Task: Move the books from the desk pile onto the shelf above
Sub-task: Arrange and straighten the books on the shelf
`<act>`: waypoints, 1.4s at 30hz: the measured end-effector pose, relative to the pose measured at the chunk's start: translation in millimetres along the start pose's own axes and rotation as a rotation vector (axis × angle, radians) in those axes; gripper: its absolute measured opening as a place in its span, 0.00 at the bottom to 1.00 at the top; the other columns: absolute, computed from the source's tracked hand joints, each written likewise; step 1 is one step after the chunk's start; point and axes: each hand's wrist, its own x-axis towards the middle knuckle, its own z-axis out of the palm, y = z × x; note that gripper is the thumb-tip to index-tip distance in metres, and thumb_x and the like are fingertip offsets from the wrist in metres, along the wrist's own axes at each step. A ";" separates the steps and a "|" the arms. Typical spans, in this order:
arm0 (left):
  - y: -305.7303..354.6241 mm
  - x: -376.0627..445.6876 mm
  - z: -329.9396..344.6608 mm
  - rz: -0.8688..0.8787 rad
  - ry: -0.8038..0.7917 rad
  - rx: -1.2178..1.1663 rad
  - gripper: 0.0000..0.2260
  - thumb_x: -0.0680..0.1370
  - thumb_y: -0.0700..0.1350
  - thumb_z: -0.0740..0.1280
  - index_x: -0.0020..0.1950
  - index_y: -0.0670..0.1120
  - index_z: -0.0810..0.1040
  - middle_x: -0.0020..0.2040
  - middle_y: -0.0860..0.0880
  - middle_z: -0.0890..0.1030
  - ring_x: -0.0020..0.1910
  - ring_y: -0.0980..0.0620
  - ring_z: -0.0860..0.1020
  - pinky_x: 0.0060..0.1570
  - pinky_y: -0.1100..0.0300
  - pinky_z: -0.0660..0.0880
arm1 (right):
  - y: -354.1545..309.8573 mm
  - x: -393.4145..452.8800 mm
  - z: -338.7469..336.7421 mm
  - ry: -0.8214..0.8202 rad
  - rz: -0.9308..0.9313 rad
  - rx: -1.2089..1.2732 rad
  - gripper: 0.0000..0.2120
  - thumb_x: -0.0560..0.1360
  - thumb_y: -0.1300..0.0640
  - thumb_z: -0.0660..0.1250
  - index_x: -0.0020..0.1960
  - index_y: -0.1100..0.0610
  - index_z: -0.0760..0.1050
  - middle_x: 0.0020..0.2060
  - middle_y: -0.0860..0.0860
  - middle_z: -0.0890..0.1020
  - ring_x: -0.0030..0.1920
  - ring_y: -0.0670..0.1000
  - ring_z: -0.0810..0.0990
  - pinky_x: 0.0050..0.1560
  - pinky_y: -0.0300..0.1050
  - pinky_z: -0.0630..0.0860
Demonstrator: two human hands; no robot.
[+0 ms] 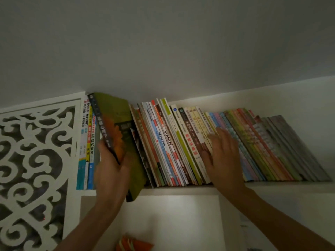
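Observation:
My left hand (111,171) grips a green book with a dark spine (116,124), which stands tilted in a gap of the white shelf (181,190) with its lower corner hanging past the front edge. A few upright books (87,142) stand to its left. To its right a long row of books (235,145) leans to the left. My right hand (223,156) lies flat with straight fingers against the spines of that leaning row, near its middle. The desk pile is out of view.
A white carved fretwork panel (34,160) closes the shelf on the left. The ceiling (163,42) is close above the book tops. Below the shelf is a white wall panel (172,218), and an orange and green object (133,244) shows at the bottom edge.

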 end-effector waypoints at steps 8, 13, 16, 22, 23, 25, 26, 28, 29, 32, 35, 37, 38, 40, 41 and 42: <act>37.1 -16.7 -27.0 0.150 0.079 -0.075 0.28 0.73 0.51 0.68 0.70 0.56 0.61 0.58 0.57 0.73 0.56 0.48 0.74 0.59 0.47 0.70 | 33.8 17.2 -18.7 -0.081 0.131 -0.159 0.34 0.74 0.40 0.56 0.71 0.61 0.62 0.72 0.64 0.61 0.72 0.64 0.58 0.70 0.67 0.54; 58.4 -9.6 -20.8 0.212 0.081 -0.141 0.24 0.74 0.44 0.66 0.68 0.53 0.64 0.47 0.68 0.75 0.45 0.63 0.76 0.49 0.54 0.74 | 12.5 33.9 -17.1 -0.127 0.095 -0.107 0.42 0.70 0.31 0.53 0.75 0.57 0.54 0.76 0.59 0.52 0.76 0.59 0.48 0.73 0.62 0.43; 66.1 -9.8 -22.4 0.204 0.097 -0.200 0.18 0.71 0.46 0.66 0.59 0.58 0.68 0.43 0.70 0.77 0.42 0.67 0.77 0.43 0.58 0.74 | -6.3 50.2 -6.6 -0.151 0.045 -0.107 0.43 0.71 0.30 0.55 0.76 0.57 0.52 0.76 0.59 0.49 0.76 0.60 0.45 0.73 0.63 0.41; 89.6 -13.1 -11.8 0.197 0.103 -0.285 0.17 0.67 0.45 0.66 0.51 0.62 0.70 0.46 0.62 0.79 0.46 0.59 0.79 0.46 0.55 0.75 | -12.0 64.8 10.4 -0.299 0.022 -0.118 0.48 0.71 0.37 0.65 0.76 0.57 0.41 0.76 0.59 0.39 0.75 0.60 0.37 0.71 0.64 0.36; 93.1 -15.3 -8.2 0.195 0.101 -0.269 0.17 0.67 0.45 0.66 0.51 0.62 0.70 0.46 0.62 0.79 0.46 0.60 0.79 0.45 0.55 0.75 | -9.6 67.6 10.2 -0.320 0.012 -0.108 0.50 0.70 0.39 0.68 0.76 0.57 0.40 0.76 0.59 0.38 0.75 0.61 0.36 0.71 0.65 0.37; 96.2 -19.2 -2.0 0.197 0.099 -0.214 0.16 0.67 0.45 0.65 0.50 0.62 0.70 0.45 0.62 0.79 0.45 0.59 0.79 0.46 0.53 0.76 | -5.0 71.5 10.9 -0.327 -0.007 -0.102 0.50 0.70 0.39 0.68 0.77 0.54 0.40 0.76 0.58 0.37 0.75 0.61 0.35 0.71 0.65 0.37; 96.1 -21.6 0.6 0.200 0.100 -0.191 0.16 0.67 0.44 0.65 0.49 0.62 0.70 0.44 0.62 0.79 0.45 0.59 0.79 0.47 0.51 0.77 | -4.1 72.1 11.2 -0.310 -0.016 -0.095 0.48 0.71 0.37 0.66 0.77 0.53 0.40 0.76 0.57 0.37 0.75 0.61 0.36 0.71 0.65 0.36; 93.2 -24.8 3.2 0.198 0.101 -0.165 0.17 0.68 0.43 0.65 0.51 0.62 0.70 0.46 0.61 0.80 0.46 0.57 0.79 0.49 0.47 0.77 | -2.3 72.3 11.3 -0.267 -0.026 -0.077 0.44 0.72 0.37 0.63 0.77 0.51 0.44 0.76 0.56 0.38 0.75 0.62 0.36 0.70 0.66 0.36; 92.2 -25.4 3.4 0.196 0.102 -0.163 0.17 0.68 0.43 0.65 0.52 0.61 0.71 0.46 0.60 0.80 0.47 0.56 0.79 0.49 0.46 0.77 | -0.3 72.7 10.9 -0.247 -0.035 -0.081 0.43 0.71 0.38 0.64 0.77 0.51 0.46 0.76 0.55 0.37 0.74 0.62 0.36 0.69 0.67 0.36; 92.2 -24.0 2.7 0.199 0.095 -0.154 0.17 0.68 0.43 0.65 0.53 0.59 0.71 0.46 0.59 0.80 0.46 0.56 0.79 0.49 0.47 0.77 | 10.5 74.4 4.3 -0.206 -0.067 -0.124 0.42 0.70 0.41 0.65 0.76 0.48 0.49 0.76 0.54 0.37 0.74 0.63 0.36 0.68 0.69 0.36; 98.0 -19.8 8.6 0.192 0.070 -0.172 0.19 0.68 0.41 0.66 0.56 0.57 0.71 0.47 0.60 0.80 0.47 0.60 0.79 0.49 0.53 0.77 | 25.3 78.5 -4.8 -0.189 -0.057 -0.161 0.39 0.70 0.40 0.65 0.76 0.44 0.52 0.77 0.53 0.40 0.75 0.63 0.38 0.69 0.68 0.37; 102.6 -16.6 15.6 0.172 0.048 -0.213 0.19 0.68 0.40 0.67 0.55 0.57 0.72 0.49 0.58 0.80 0.48 0.58 0.80 0.49 0.51 0.78 | 32.9 80.2 -9.0 -0.172 -0.041 -0.158 0.36 0.71 0.41 0.65 0.75 0.44 0.56 0.77 0.53 0.41 0.75 0.63 0.39 0.69 0.68 0.36; 104.8 -14.3 19.7 0.171 0.043 -0.222 0.18 0.68 0.40 0.67 0.53 0.57 0.72 0.48 0.58 0.80 0.48 0.56 0.80 0.49 0.50 0.78 | 36.0 81.1 -10.7 -0.165 -0.043 -0.159 0.34 0.71 0.41 0.66 0.74 0.44 0.58 0.77 0.53 0.41 0.75 0.63 0.39 0.68 0.68 0.36; 108.6 -9.2 30.7 0.171 0.036 -0.209 0.16 0.68 0.40 0.66 0.51 0.57 0.71 0.44 0.58 0.80 0.46 0.55 0.80 0.49 0.48 0.78 | 41.5 80.2 -12.7 -0.173 -0.051 -0.165 0.34 0.71 0.43 0.69 0.73 0.44 0.61 0.77 0.54 0.40 0.75 0.64 0.39 0.68 0.69 0.36; 110.0 -5.5 37.3 0.174 0.038 -0.190 0.16 0.69 0.39 0.66 0.52 0.56 0.71 0.43 0.58 0.79 0.45 0.56 0.79 0.49 0.48 0.78 | 43.6 80.1 -12.8 -0.178 -0.060 -0.163 0.35 0.70 0.43 0.71 0.73 0.44 0.61 0.77 0.55 0.40 0.75 0.64 0.39 0.68 0.69 0.36; 111.4 -1.6 44.3 0.185 0.041 -0.164 0.16 0.70 0.37 0.65 0.53 0.53 0.71 0.42 0.57 0.78 0.43 0.56 0.79 0.48 0.49 0.78 | 44.2 80.1 -12.5 -0.182 -0.070 -0.154 0.36 0.68 0.43 0.72 0.72 0.44 0.62 0.77 0.55 0.40 0.75 0.64 0.39 0.68 0.69 0.36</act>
